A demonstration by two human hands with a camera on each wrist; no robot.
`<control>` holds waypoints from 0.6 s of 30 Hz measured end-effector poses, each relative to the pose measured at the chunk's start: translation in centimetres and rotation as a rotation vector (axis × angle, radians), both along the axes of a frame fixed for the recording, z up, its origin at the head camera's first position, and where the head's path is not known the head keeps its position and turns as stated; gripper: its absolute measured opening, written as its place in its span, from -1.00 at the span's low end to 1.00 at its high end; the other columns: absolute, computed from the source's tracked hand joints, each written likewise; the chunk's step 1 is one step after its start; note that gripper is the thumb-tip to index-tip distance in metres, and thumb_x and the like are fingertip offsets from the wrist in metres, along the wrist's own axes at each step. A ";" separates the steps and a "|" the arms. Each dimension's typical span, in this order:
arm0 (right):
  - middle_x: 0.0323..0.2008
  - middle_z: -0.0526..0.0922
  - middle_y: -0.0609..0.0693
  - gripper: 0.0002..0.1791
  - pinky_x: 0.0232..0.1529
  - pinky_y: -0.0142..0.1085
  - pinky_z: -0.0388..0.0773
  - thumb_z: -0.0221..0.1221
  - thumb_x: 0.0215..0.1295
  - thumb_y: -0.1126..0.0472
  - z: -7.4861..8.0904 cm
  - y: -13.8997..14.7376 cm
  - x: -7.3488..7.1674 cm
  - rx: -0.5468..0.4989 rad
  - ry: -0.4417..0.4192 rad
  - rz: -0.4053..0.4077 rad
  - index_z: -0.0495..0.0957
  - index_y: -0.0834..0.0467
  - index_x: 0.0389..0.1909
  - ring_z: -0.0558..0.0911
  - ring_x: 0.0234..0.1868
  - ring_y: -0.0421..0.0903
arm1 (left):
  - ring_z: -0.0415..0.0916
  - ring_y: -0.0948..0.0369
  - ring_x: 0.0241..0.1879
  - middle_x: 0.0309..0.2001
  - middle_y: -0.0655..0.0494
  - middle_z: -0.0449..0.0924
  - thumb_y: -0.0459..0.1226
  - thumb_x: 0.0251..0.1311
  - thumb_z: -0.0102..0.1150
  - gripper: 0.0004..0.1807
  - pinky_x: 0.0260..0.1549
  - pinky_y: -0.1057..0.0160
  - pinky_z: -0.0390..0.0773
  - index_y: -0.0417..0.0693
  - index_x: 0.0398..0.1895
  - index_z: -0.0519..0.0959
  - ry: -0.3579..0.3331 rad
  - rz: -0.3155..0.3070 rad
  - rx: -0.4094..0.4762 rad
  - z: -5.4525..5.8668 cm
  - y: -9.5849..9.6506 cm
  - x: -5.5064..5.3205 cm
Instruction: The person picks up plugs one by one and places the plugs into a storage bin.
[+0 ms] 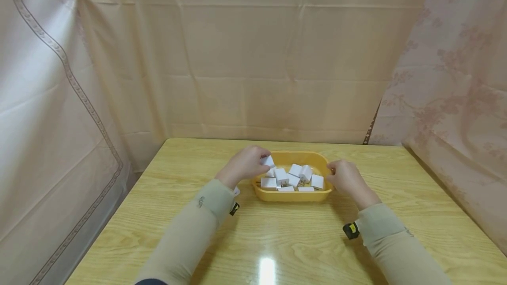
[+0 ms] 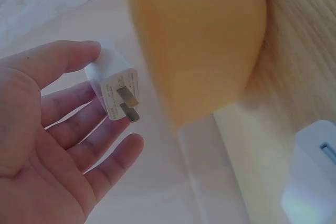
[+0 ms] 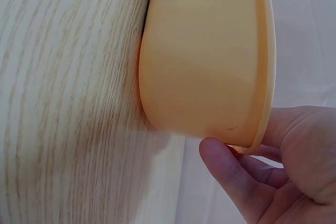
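My left hand [image 1: 246,162] pinches a white plug-in charger [image 2: 109,77] between thumb and fingers, its two flat metal prongs sticking out. In the head view this charger overlaps the left end of a yellow plastic basket [image 1: 293,196]. Several more white chargers [image 1: 293,180] lie jumbled inside the basket, some showing prongs. At the basket's right end, my right hand [image 1: 348,180] grips the rim; the right wrist view shows the thumb [image 3: 223,163] against the outside wall. One more white charger [image 2: 310,174] is on the table beside the basket's left end, mostly behind my left wrist in the head view.
The basket stands on a light wood-grain table [image 1: 301,241]. Beige cloth [image 1: 245,65] hangs behind the table, with patterned cloth [image 1: 459,87] on the right and paler cloth [image 1: 51,113] on the left. A small black device [image 1: 350,231] is strapped at my right wrist.
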State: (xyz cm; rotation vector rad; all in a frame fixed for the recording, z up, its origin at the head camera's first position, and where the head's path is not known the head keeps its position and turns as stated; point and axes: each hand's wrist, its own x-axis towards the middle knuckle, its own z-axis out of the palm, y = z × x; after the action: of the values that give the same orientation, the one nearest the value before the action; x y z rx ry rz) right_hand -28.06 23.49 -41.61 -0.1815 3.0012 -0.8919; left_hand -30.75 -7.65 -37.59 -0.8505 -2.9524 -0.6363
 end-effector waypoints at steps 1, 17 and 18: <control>-0.11 0.65 0.33 -0.53 -0.54 -0.28 0.58 0.11 0.32 0.45 0.0 0.0 0.0 0.001 0.001 -0.004 0.44 0.54 0.24 0.57 -0.54 -0.11 | 0.55 0.21 -0.12 0.12 0.02 0.65 -0.18 0.28 0.31 -0.54 -0.02 0.18 0.58 -0.12 0.23 0.61 -0.003 0.006 -0.002 -0.2 0.1 -0.1; -0.14 0.66 0.31 -0.53 -0.53 -0.28 0.57 0.12 0.29 0.45 0.0 0.1 -0.1 0.023 0.015 -0.005 0.47 0.53 0.22 0.57 -0.54 -0.10 | 0.56 0.20 -0.07 0.06 0.09 0.67 -0.20 0.25 0.32 -0.56 0.01 0.14 0.56 -0.07 0.19 0.65 -0.003 0.006 -0.057 -1.3 0.7 -1.0; -0.15 0.66 0.30 -0.53 -0.54 -0.28 0.57 0.12 0.29 0.45 0.0 0.1 -0.1 0.024 0.015 -0.004 0.46 0.53 0.22 0.57 -0.54 -0.11 | 0.56 0.19 -0.07 0.05 0.09 0.67 -0.19 0.24 0.33 -0.56 0.00 0.14 0.56 -0.07 0.19 0.65 -0.004 0.002 -0.063 -1.4 0.7 -1.1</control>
State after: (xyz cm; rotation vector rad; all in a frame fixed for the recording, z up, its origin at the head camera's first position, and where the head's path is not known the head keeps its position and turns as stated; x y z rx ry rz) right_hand -28.15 23.63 -41.66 -0.1831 3.0261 -0.8580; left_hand -31.85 -6.92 -38.99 -0.8522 -2.9915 -0.5482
